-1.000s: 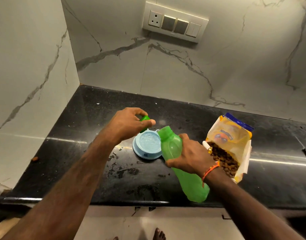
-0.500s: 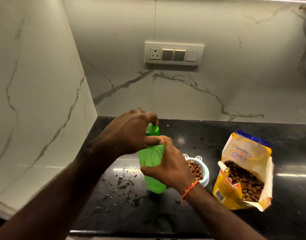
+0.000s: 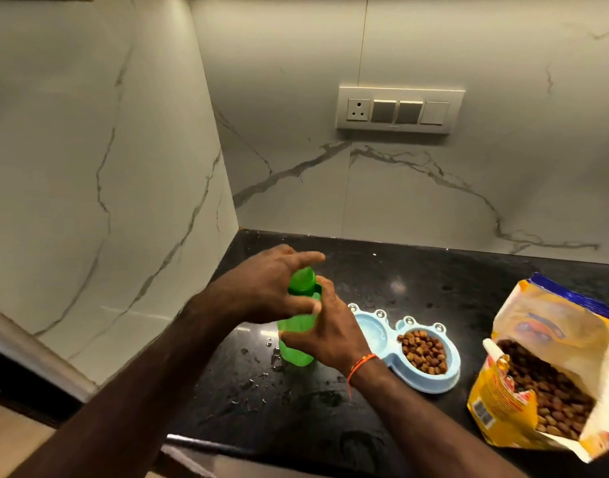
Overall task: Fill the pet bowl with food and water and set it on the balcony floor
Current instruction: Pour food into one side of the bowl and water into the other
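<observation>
Green bottle [image 3: 296, 343], gripped by right hand [image 3: 325, 334], could tip while left hand [image 3: 268, 288] twists its cap [image 3: 302, 280], wetting the table [image 3: 382, 281].

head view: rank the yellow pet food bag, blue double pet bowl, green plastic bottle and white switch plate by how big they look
1. Yellow pet food bag, though it sits nearest the camera.
2-3. Blue double pet bowl and white switch plate: too alike to rank.
4. Green plastic bottle, partly covered by both hands.
</observation>
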